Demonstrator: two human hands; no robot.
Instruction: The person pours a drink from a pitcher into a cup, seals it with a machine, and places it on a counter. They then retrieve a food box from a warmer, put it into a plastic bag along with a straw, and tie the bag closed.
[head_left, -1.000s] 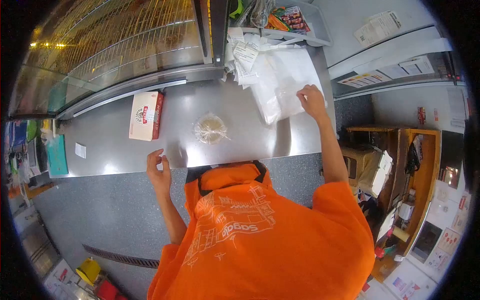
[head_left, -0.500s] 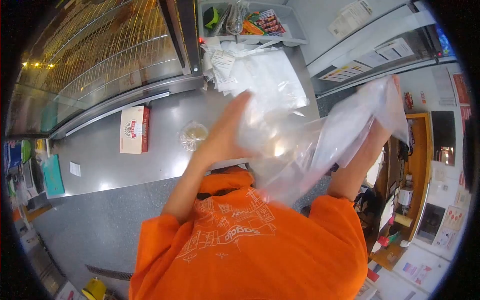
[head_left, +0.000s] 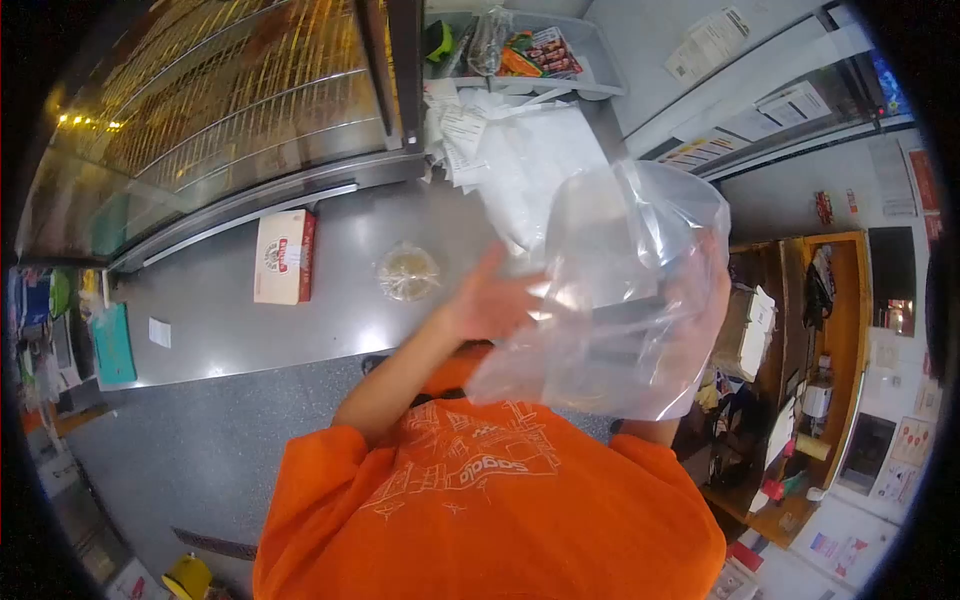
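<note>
A large clear plastic bag [head_left: 600, 250] is spread out in front of my chest. My left hand [head_left: 497, 300] is at the bag's left side with its fingers apart, the fingertips at or against the plastic. My right hand [head_left: 708, 270] shows blurred through the bag's right side; its fingers cannot be made out, nor whether it is inside or behind the plastic. On the steel counter left of my left hand sits a round, clear-wrapped package [head_left: 408, 272]. White sheets or bags [head_left: 545, 150] lie on the counter beyond the bag.
A red and white cardboard box [head_left: 284, 257] stands on the steel counter [head_left: 215, 330], below a glass cabinet with wire racks [head_left: 240, 90]. At the back, a grey bin [head_left: 597, 70] holds packets. Wooden shelving [head_left: 850, 300] with assorted items stands at right.
The bag has swung down from the upper right and opened out wide. My right hand has lowered behind or into it. My left hand has shifted right and down, fingers spreading.
</note>
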